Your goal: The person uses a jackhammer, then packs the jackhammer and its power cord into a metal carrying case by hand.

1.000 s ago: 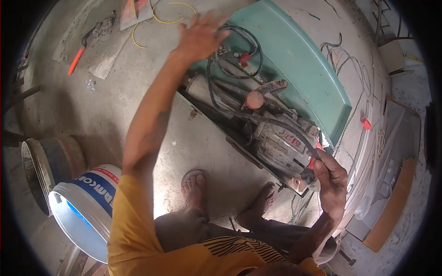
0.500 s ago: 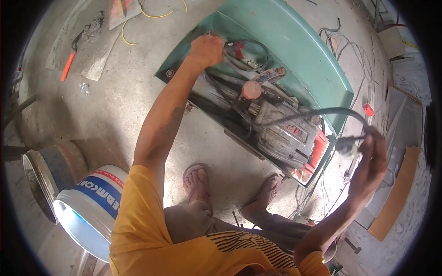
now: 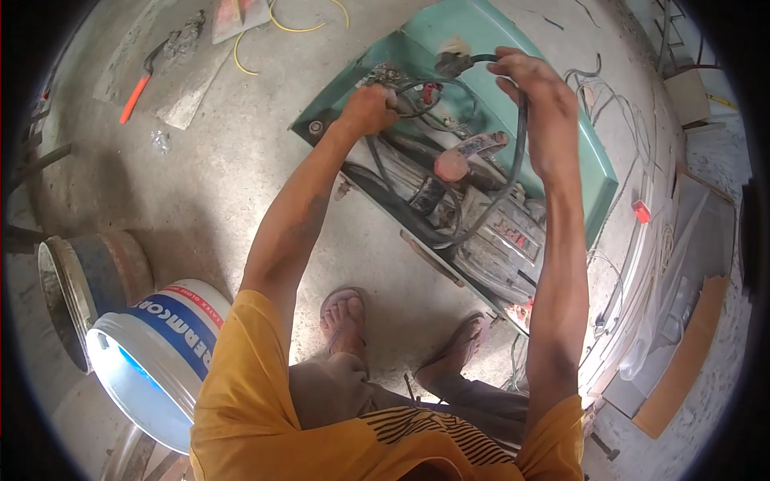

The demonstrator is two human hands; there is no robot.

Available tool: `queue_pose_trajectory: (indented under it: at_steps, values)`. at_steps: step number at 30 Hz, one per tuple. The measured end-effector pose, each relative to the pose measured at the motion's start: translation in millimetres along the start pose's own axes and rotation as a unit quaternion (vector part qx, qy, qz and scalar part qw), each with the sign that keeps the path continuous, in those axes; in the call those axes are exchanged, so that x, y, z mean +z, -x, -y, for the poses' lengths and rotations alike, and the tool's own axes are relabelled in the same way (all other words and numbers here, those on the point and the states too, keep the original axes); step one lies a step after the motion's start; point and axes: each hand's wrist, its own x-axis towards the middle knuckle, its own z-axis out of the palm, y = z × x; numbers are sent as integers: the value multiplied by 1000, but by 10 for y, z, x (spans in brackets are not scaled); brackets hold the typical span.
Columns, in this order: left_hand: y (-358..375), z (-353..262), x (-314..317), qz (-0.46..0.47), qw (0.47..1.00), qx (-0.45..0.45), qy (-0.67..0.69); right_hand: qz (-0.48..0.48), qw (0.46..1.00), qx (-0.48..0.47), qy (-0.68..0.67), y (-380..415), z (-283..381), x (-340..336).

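Note:
A dusty power tool [image 3: 493, 244] with a grey and red body and a side handle lies in a long green metal case [image 3: 581, 156]. My left hand [image 3: 369, 112] is closed on the coiled black power cord [image 3: 520, 132] near the case's far left end. Over the case's far side, my right hand [image 3: 541, 96] grips the same cord close to its plug [image 3: 453, 60], which points left in the air. From there the cord sags in a loop across the tool. My right forearm hides the case's right end.
Two buckets, a white one [image 3: 180, 325] and a dirty one [image 3: 120, 268], lie tipped at the left. An orange-handled tool [image 3: 135, 98] and yellow wire [image 3: 241, 60] are on the floor. Loose cables [image 3: 630, 112] and a cardboard piece [image 3: 690, 353] lie at the right.
My right hand has swung from beyond the case's right end, up and left over its far side, carrying the plug and cord. My left hand stays at the coil.

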Motion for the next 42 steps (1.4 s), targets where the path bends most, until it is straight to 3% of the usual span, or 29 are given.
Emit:
queue_pose_trajectory:
  at_steps: [2, 5, 7, 8, 10, 11, 13, 15, 16, 18, 19, 21, 23, 25, 27, 29, 31, 33, 35, 37, 39, 41, 42]
  values:
    - [20, -9, -84, 24, 999, -21, 37, 51, 990, -22, 130, -101, -262, 81]
    - [23, -31, -166, -3, 994, -39, 100, 131, 970, 2, 203, -255, -354, 190]
    - [80, -105, -203, -179, 973, -101, 101, 132, 975, 32, 177, -310, -396, 229]
    - [85, -200, -293, -177, 974, -103, 100, 149, 970, 18, 192, -364, -455, 241]
    - [94, -391, -476, -404, 911, 84, 20, 169, 965, 10, 203, -479, -606, 286]
    - [133, -452, -564, -399, 913, 82, 21, 194, 960, -30, 199, -541, -679, 298]
    - [206, -519, -691, -233, 962, 146, 4, 217, 954, -66, 197, -545, -735, 295]
    - [168, -313, -587, -191, 970, 148, 4, 225, 954, 39, 196, -523, -600, 363]
    - [173, -220, -554, -152, 977, 152, 1, 225, 954, 43, 193, -475, -508, 363]
    - [205, -245, -686, -153, 981, 119, -9, 196, 946, 129, 223, -324, -330, 285]
    - [194, -282, -761, -161, 983, 87, -22, 198, 945, 132, 225, -253, -368, 226]
    - [173, -336, -739, -138, 982, 129, 7, 160, 959, 111, 204, -128, -511, 133]
    - [203, -435, -494, -135, 972, 169, -87, 155, 971, 101, 151, -145, -590, 123]
    - [204, -431, -325, -118, 974, 168, -98, 146, 980, 92, 98, -107, -516, 157]
    - [133, -435, -241, -29, 996, 84, -7, 160, 968, 128, 144, -87, -160, 243]
    - [85, -481, -375, -48, 994, 80, 63, 139, 972, 129, 136, 6, -170, 133]
    - [78, -498, -621, -67, 994, 0, 89, 127, 976, 132, 121, 175, -235, 26]
    - [120, -482, -849, -58, 994, -35, 85, 120, 973, 194, 27, 414, -317, -136]
    - [131, -414, -957, -106, 985, -85, 106, 102, 970, 216, 40, 644, -446, -213]
    - [179, -352, -1044, -87, 983, -119, 106, 99, 951, 292, 6, 783, -561, -255]
    - [249, -276, -1094, -37, 970, -195, 141, 101, 952, 288, 24, 763, -584, -179]
    - [351, -303, -1092, -30, 980, -180, 75, -28, 959, 282, 29, 624, -560, -19]
    - [394, -327, -1083, -22, 986, -164, 17, -29, 960, 277, 27, 535, -669, 17]
